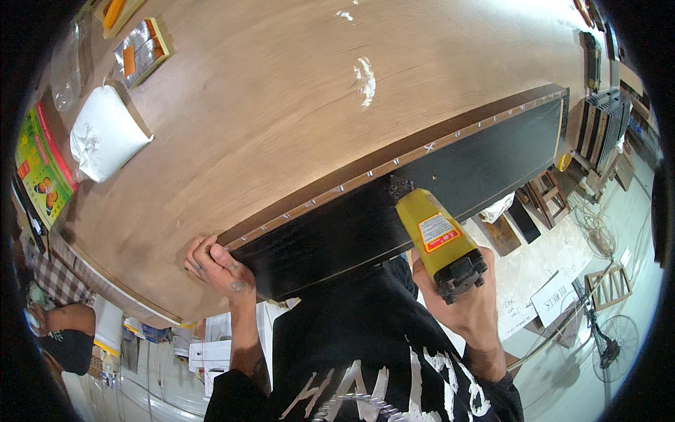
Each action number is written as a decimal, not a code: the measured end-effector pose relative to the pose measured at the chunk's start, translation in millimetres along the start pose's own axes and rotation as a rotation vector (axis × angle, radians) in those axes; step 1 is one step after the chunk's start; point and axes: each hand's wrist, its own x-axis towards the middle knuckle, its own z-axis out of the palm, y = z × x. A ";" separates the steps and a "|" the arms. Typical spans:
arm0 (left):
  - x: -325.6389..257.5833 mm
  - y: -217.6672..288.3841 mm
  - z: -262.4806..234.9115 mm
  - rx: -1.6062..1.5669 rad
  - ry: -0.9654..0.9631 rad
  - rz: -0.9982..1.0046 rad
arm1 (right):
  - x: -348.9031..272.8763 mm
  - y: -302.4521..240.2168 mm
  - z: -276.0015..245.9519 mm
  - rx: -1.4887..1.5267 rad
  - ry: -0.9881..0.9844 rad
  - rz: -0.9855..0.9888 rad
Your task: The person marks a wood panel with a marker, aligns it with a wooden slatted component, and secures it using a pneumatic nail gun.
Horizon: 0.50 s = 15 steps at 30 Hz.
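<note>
1. Right hand (470, 299): clenched round the grip of a yellow nail gun (437, 235). The gun's nose touches the face of the black strip (365, 225), near its upper edge.

2. Left hand (216, 266): fingers curled over the left end of the strip, pressing it against the panel edge. The thumb is hidden.

3. Black strip: a long dark board standing on edge along the near side of the wood panel (281, 105), running from the left hand to the far right corner.

4. Fastener row (330, 191): small bright heads along the brown band where strip meets panel. A white cross mark (429, 147) lies on that band, just above and right of the gun's nose.

5. Panel top: a white smear (365, 81) near the middle. At the far left lie a white bag (104, 133), a green packet (42, 169) and a foil packet (140, 50).

6. Risks, as judged: if the left hand's grip slackens, the strip could slide off flush before it is pinned. A tilted nose could send a fastener out through the face. The left fingers sit on the fastening line, so firing close to them could injure them.
</note>
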 end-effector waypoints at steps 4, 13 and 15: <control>1.1 2.0 -0.9 -0.017 -0.011 -0.007 | -0.4 -7.3 8.2 0.050 -0.048 0.008; 1.1 -0.8 -1.0 -0.042 -0.020 -0.009 | -12.8 16.4 23.3 -0.122 -0.029 -0.015; 0.8 -1.9 -0.9 -0.053 -0.025 -0.011 | -14.9 19.0 25.4 -0.134 -0.012 -0.017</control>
